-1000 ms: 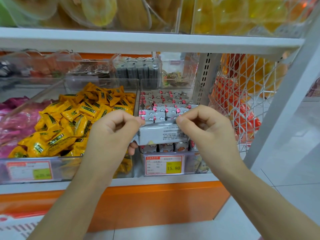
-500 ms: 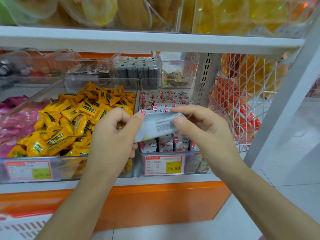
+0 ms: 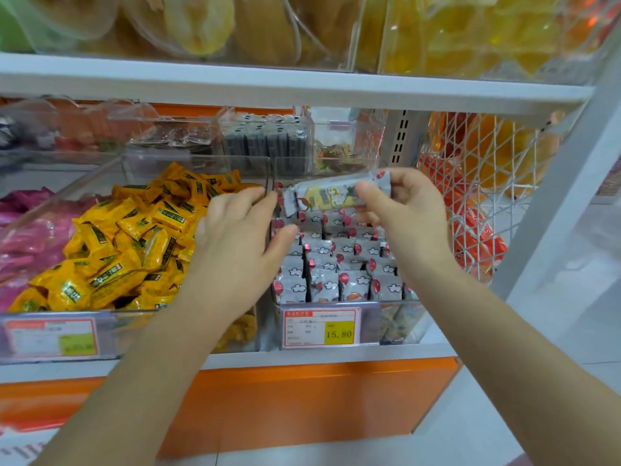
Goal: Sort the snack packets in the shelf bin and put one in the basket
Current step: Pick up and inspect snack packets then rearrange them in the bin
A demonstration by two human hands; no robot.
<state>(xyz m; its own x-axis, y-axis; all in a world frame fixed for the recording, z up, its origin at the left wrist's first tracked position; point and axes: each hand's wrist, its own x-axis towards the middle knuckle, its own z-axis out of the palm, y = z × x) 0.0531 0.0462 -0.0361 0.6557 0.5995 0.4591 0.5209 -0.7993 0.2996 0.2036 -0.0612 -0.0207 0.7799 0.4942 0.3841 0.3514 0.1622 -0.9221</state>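
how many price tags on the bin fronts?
2: left price tag on the yellow-packet bin, right price tag on the grey-packet bin. More may lie outside the frame.

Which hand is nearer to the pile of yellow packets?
Left. The left hand hovers at the right edge of the yellow packets; the right hand holds a grey packet farther to the right, apart from them.

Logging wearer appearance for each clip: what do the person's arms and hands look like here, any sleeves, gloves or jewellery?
The left forearm and right forearm are bare as far as the frame's edge, with no sleeve in view. The left hand and right hand wear no gloves; no ring, watch or bracelet shows.
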